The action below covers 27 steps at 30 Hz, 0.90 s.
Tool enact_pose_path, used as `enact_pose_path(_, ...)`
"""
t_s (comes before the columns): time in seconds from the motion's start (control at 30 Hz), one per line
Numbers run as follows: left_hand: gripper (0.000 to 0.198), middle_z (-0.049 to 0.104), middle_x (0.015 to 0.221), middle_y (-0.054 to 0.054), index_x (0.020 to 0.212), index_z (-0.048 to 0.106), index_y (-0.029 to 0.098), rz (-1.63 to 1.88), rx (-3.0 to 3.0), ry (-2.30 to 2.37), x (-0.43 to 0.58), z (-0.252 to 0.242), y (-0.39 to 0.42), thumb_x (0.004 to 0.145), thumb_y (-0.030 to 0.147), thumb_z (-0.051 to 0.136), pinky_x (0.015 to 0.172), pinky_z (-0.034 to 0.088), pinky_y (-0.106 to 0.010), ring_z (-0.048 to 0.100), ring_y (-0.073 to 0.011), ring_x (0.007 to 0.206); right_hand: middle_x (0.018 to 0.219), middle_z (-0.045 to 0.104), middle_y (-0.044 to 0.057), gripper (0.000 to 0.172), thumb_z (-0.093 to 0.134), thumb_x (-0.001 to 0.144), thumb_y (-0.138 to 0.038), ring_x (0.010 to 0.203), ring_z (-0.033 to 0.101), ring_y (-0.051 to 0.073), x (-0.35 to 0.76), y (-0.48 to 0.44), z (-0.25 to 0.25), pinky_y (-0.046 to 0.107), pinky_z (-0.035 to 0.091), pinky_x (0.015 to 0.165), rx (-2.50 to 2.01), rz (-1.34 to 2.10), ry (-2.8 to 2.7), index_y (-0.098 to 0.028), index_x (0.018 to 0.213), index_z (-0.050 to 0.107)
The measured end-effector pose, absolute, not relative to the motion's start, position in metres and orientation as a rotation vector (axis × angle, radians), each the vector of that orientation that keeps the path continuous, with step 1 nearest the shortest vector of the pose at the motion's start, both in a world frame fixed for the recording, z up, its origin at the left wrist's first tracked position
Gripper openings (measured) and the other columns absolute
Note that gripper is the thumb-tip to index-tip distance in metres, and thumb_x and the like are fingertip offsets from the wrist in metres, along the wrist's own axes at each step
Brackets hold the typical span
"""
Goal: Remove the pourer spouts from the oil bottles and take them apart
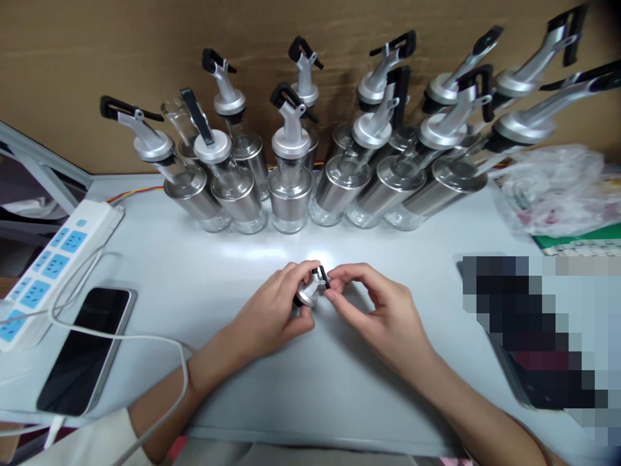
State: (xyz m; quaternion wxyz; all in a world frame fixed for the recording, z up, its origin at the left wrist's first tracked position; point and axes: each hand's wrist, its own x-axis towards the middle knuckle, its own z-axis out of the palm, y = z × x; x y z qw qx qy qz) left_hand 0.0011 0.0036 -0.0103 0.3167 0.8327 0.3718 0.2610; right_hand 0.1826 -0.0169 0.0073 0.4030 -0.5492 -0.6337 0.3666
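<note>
My left hand [272, 310] is closed round a small silver pourer cap [310, 290] with a black lever, held just above the white table [320, 382] at its middle. My right hand [373, 310] pinches the black lever end of the same cap from the right, thumb and forefinger together. Behind the hands stand several glass and steel oil bottles [290, 188] in rows against the brown wall, each fitted with the same kind of silver pourer and black lever.
A white and blue power strip [53, 259] lies at the left edge, beside a dark phone [87, 349] on a white cable [145, 338]. Crumpled clear plastic bags [553, 188] sit at the right rear. A blurred-out patch [538, 323] covers the right front.
</note>
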Motion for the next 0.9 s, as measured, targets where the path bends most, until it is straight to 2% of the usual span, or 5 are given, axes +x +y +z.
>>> enact_pose_path(0.27, 0.053, 0.059, 0.110, -0.006, 0.127, 0.036, 0.023, 0.714, 2.214, 0.891, 0.000, -0.011, 0.002, 0.077, 0.006, 0.042, 0.085, 0.048, -0.029, 0.058, -0.0156, 0.095, 0.075, 0.066, 0.001, 0.017, 0.070, 0.072, -0.031, 0.070, 0.061, 0.014, 0.186, -0.008, 0.005, 0.030, 0.052, 0.072, -1.303, 1.496, -1.201, -0.018, 0.083, 0.065)
enact_pose_path(0.47, 0.067, 0.059, 0.108, -0.007, 0.139, 0.023, 0.022, 0.713, 2.148, 0.927, -0.001, -0.013, 0.001, 0.076, 0.008, 0.044, 0.083, 0.049, -0.031, 0.058, -0.0160, 0.094, 0.071, 0.064, 0.000, 0.017, 0.073, 0.069, -0.030, 0.067, 0.060, 0.013, 0.185, -0.009, 0.006, 0.030, 0.051, 0.070, -1.317, 1.508, -1.158, -0.018, 0.080, 0.066)
enact_pose_path(0.6, 0.070, 0.057, 0.104, -0.007, 0.142, 0.019, 0.021, 0.717, 2.114, 0.932, -0.002, -0.015, 0.000, 0.077, 0.008, 0.042, 0.084, 0.048, -0.032, 0.057, -0.0156, 0.092, 0.066, 0.064, -0.002, 0.024, 0.077, 0.066, -0.029, 0.063, 0.061, 0.012, 0.184, -0.010, 0.009, 0.027, 0.050, 0.065, -1.307, 1.495, -1.047, -0.019, 0.080, 0.060)
enact_pose_path(0.73, 0.073, 0.055, 0.104, -0.007, 0.144, 0.015, 0.021, 0.789, 2.093, 0.897, -0.002, -0.016, -0.001, 0.077, 0.005, 0.040, 0.084, 0.048, -0.032, 0.056, -0.0153, 0.092, 0.058, 0.063, -0.005, 0.029, 0.078, 0.066, -0.031, 0.053, 0.057, 0.009, 0.185, -0.008, 0.012, 0.024, 0.047, 0.058, -1.230, 1.663, -0.938, -0.019, 0.075, 0.053)
enact_pose_path(0.9, 0.072, 0.055, 0.107, -0.008, 0.144, 0.014, 0.023, 0.838, 2.069, 0.854, -0.002, -0.016, -0.001, 0.079, 0.004, 0.040, 0.085, 0.048, -0.032, 0.056, -0.0158, 0.094, 0.059, 0.066, -0.003, 0.034, 0.079, 0.065, -0.033, 0.045, 0.052, 0.007, 0.186, -0.006, 0.013, 0.022, 0.041, 0.051, -1.115, 1.906, -0.821, -0.019, 0.074, 0.049)
